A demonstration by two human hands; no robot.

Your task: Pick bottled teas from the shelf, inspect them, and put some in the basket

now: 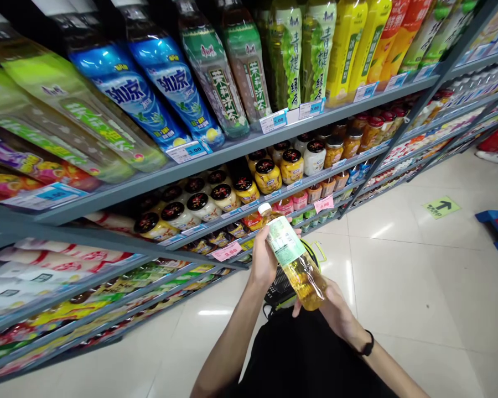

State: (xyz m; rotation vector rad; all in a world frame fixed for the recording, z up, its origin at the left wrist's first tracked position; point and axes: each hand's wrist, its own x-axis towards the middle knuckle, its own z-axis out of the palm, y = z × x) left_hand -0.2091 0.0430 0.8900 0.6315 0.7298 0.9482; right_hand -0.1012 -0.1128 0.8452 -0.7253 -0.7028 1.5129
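Observation:
A clear plastic drink bottle (pixel 301 271) with amber liquid, a pale green label and a white cap is held at a tilt in front of me, its cap pointing toward the shelves. My left hand (pixel 265 255) wraps the upper part, by the label. Around the base end is my right hand (pixel 336 307), with a black band on its wrist. Below the bottle, partly covered by it and my arms, a black shopping basket (pixel 279 287) with yellow-green trim shows.
Bottled drinks (pixel 216 72) line the upper shelf (pixel 232 143) ahead. Jars of fruit (pixel 268 176) fill the shelf under it. Packaged goods sit on lower shelves at left. A green arrow sticker (pixel 442 207) marks the tiled floor, and a blue stand (pixel 496 232) is at far right.

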